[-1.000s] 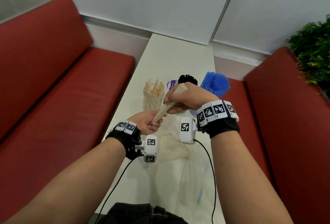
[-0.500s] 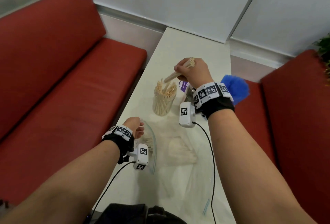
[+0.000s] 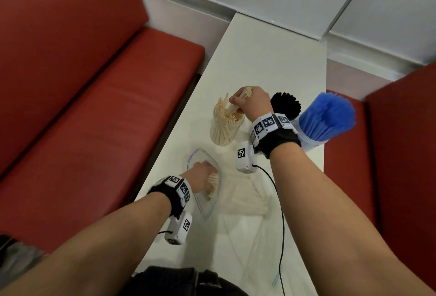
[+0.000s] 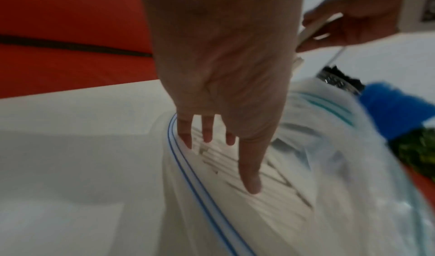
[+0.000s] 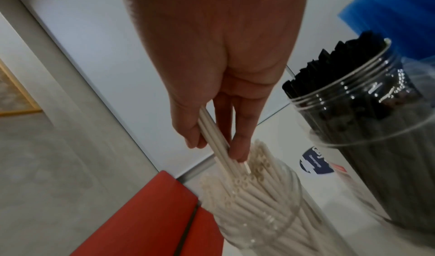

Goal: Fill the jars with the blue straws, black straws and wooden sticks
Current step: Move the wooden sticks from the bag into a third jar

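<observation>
So from my end, the wooden sticks (image 3: pixel 243 99) are a small bundle pinched in my right hand (image 3: pixel 253 104), right over the leftmost jar (image 3: pixel 224 130). Their long axis is tilted: top ends poke up past my knuckles toward the far wall, lower ends angle down and left into the jar mouth. In the right wrist view those lower ends (image 5: pixel 226 159) are just in among the tops of the sticks already standing in that jar (image 5: pixel 266 213), which lean a bit but are mostly upright. My left hand (image 3: pixel 203 177) is inside the open mouth of the clear zip bag (image 3: pixel 207 210) lying on the bench (image 3: pixel 271 59), fingers (image 4: pixel 249 167) out straight and relaxed, resting on the loose sticks (image 4: pixel 270 185) in there. Those lie flat, roughly side by side, running away from the bag opening. It isn't gripping anything that I can see. To the right of the stick jar is the jar of black straws (image 3: pixel 286 107), standing upright, and further right the blue straws (image 3: pixel 326 118), fanned out at the top. A blue-and-red label (image 5: pixel 317 163) sits on the bench between the two near jars. Red bench seats (image 3: pixel 94 107) on both sides.
</observation>
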`<state>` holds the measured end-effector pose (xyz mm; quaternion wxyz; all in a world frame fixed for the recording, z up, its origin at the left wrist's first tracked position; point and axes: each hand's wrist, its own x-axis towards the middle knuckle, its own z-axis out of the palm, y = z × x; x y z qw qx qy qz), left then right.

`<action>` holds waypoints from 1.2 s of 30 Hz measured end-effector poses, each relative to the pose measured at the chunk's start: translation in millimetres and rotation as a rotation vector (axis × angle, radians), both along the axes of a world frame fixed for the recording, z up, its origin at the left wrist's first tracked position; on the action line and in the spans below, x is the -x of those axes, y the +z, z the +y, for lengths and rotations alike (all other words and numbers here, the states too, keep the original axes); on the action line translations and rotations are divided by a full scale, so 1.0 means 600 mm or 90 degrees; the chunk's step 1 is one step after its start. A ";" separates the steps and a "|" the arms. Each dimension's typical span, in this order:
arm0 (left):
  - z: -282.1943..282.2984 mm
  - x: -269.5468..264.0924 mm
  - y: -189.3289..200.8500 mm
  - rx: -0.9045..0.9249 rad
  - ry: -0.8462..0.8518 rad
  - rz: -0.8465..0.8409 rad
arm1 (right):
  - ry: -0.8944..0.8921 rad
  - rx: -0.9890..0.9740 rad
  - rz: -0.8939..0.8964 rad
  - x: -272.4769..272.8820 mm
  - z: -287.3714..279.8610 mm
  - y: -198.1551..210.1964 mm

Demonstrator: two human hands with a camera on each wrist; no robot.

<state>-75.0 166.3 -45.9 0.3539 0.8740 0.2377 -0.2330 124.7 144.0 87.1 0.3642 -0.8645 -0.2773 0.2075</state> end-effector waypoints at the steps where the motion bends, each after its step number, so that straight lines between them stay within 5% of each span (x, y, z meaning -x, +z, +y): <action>1: -0.006 0.001 -0.001 -0.034 -0.025 0.012 | 0.002 0.007 -0.007 -0.002 0.004 -0.007; 10: -0.028 -0.016 0.010 -0.335 -0.337 0.180 | 0.042 0.110 -0.028 -0.002 0.028 -0.055; 16: -0.033 -0.024 0.014 -0.438 -0.419 0.211 | -0.004 -0.042 -0.141 0.015 0.012 -0.059; 18: -0.032 -0.027 0.016 -0.418 -0.404 0.209 | 0.005 -0.091 -0.234 0.027 0.015 -0.063; 21: -0.032 -0.030 0.019 -0.368 -0.367 0.198 | 0.090 0.055 -0.343 0.045 0.024 -0.081; 27: -0.034 -0.033 0.030 -0.366 -0.325 0.224 | 0.199 0.264 -0.345 0.057 0.016 -0.136; 36: -0.036 -0.032 0.051 -0.405 -0.387 0.251 | 0.106 0.242 -0.320 0.058 -0.006 -0.117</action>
